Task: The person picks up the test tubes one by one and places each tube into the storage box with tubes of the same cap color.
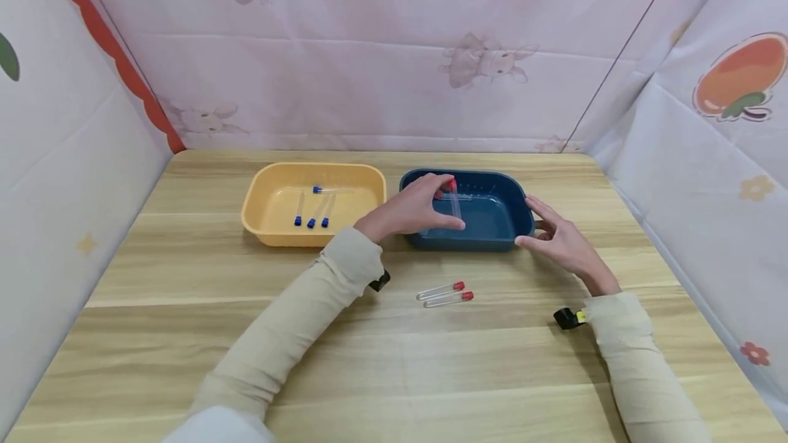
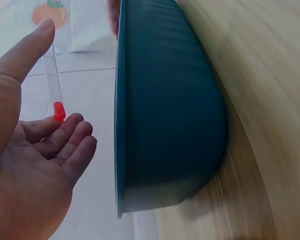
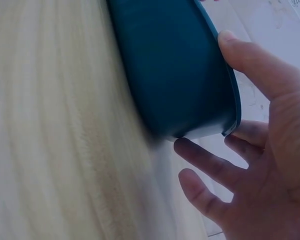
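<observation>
A red-capped tube [image 1: 456,206] is over the blue tray [image 1: 483,243], pinched by the left hand [image 1: 415,208], its cap at the fingers and its other end at the thumb. The right hand [image 1: 565,246] holds the tray's right end in a wide grip, thumb on the rim. Another tube [image 1: 465,198] lies in this tray, partly hidden by the left hand. Nearer the person, two loose tubes [image 1: 449,299] with red caps lie side by side on the table [image 1: 369,368]. To the left, the yellow tray [image 1: 289,238] holds four blue-capped tubes [image 1: 311,223]
</observation>
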Demonstrator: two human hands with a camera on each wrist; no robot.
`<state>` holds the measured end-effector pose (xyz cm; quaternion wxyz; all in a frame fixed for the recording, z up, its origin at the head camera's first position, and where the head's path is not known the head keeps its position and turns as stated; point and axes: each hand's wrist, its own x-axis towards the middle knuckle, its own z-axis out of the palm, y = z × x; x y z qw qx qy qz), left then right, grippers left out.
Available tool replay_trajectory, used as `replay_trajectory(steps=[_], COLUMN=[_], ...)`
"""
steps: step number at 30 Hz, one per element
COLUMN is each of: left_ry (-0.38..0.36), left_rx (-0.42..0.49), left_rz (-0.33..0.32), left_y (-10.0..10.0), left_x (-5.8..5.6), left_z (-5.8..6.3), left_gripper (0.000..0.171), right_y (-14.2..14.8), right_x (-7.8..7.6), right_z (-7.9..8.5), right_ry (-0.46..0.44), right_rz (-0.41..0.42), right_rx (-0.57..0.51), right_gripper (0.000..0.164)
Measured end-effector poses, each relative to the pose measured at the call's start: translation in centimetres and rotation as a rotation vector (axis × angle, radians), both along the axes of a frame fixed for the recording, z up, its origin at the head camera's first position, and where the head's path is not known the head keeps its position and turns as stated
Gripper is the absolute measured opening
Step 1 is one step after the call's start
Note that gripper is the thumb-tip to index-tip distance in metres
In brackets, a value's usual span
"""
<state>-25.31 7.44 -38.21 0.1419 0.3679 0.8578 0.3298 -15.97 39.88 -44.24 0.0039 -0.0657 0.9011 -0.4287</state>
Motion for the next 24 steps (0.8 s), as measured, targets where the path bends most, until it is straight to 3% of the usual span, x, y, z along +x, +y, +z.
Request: replay_trajectory(steps=[18, 24], left_ry=[0.017, 0.046], left_rx=[-0.007, -0.076], left_rz=[0.026, 0.028], left_y=[3.9, 5.1], left_x=[-1.3, -1.5], left_z=[-1.7, -1.9], left_gripper=[0.088, 0.092], right_y=[0.0, -0.1], right_x=[0.3, 0.0], right_z=[0.1, 0.1], right_ry=[-0.012, -0.017], right_rz=[-0.014, -0.008], right_rx=[0.059, 0.067], right_gripper=[0.087, 0.087])
